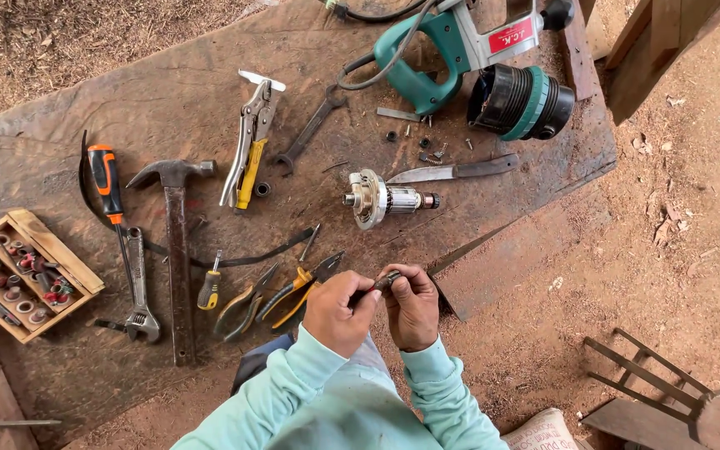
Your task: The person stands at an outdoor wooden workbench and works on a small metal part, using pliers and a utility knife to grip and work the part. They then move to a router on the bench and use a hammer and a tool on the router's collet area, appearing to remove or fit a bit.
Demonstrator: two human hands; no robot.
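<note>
Dusty ground holds a worn brown mat (193, 92) spread with tools. From the left: a wooden tray (31, 275) of small parts, an orange-handled screwdriver (107, 179), a claw hammer (177, 242), locking pliers (247, 146), then a motor armature (381, 198) beside a knife (452, 172). Near the mat's front edge, the left hand (339, 312) and right hand (412, 307) meet, fingers pinched around a small dark part (385, 282) held between them.

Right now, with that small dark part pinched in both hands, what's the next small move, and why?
Probably steady the small dark part with the right hand while the left hand works it. Both hands grip it above the mat, and the armature and loose screws lie apart, untouched.
</note>
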